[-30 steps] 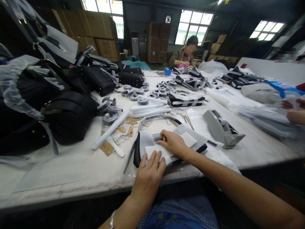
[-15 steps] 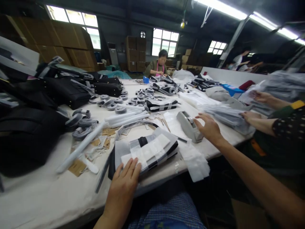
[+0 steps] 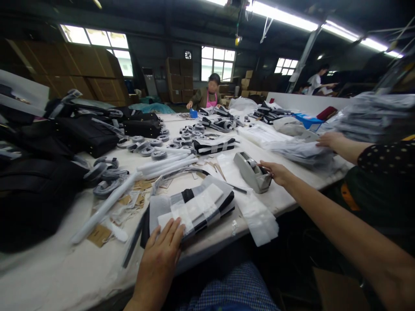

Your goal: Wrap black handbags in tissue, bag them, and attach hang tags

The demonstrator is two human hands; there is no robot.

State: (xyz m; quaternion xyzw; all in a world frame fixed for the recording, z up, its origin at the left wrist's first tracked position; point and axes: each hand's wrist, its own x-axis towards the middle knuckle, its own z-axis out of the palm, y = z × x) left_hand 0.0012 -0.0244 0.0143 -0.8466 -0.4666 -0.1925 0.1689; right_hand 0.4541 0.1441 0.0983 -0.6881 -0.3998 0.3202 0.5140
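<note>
My left hand (image 3: 164, 248) lies flat, fingers stretched out, on the near left part of a folded black bundle (image 3: 228, 206) wrapped in pale sheeting. A white packet (image 3: 196, 207) lies across the top of the bundle, with clear strips over it. My right hand (image 3: 275, 172) is at the right side of a grey tape dispenser (image 3: 253, 175), its fingertips pinched at the tape end; the tape itself is hard to make out. Below the dispenser, clear plastic bags (image 3: 257, 222) hang over the table's front edge. A dark strip (image 3: 131, 244) sticks out left of the bundle.
White rolled tubes (image 3: 168, 166), tags (image 3: 99, 235) and coiled grey straps (image 3: 145, 149) lie beyond the bundle. Black bags (image 3: 86, 134) are piled at left. On the right, a co-worker's hand (image 3: 332, 140) rests by plastic-wrapped goods (image 3: 301, 151). Another person (image 3: 210, 93) sits across the table.
My right hand has moved in to the dispenser, and its spread fingers have closed at the tape end. My left hand stays on the bundle. The co-worker's hands at right have shifted.
</note>
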